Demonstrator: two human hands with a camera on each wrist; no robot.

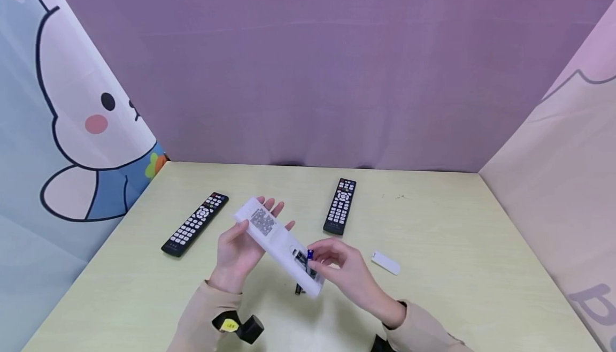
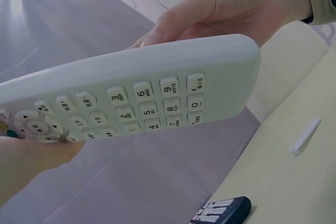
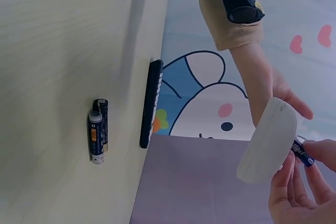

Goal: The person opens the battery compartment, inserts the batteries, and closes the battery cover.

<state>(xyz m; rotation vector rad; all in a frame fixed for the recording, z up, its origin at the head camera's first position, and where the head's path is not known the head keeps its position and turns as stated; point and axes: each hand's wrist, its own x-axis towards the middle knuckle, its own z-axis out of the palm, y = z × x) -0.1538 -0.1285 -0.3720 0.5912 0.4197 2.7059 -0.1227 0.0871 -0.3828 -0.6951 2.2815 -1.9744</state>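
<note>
My left hand (image 1: 237,258) grips a white remote control (image 1: 276,237) above the table, thumb on one long edge and fingers beneath. Its back faces up in the head view, showing a printed label and an uncovered battery compartment; the left wrist view shows its number keys (image 2: 170,103). Between thumb and fingertips, my right hand (image 1: 350,270) pinches a blue battery (image 3: 303,153), tilted up at the compartment. Whether its lower end touches the contacts cannot be seen. Below the remote, two dark batteries (image 3: 96,137) lie side by side on the table, mostly hidden in the head view.
A white battery cover (image 1: 385,262) lies on the table (image 1: 457,266) to the right of my right hand. One black remote control (image 1: 194,224) lies at the left, another black remote (image 1: 340,206) farther back. Purple cloth (image 1: 317,74) rises behind the table, with printed cloths at both sides.
</note>
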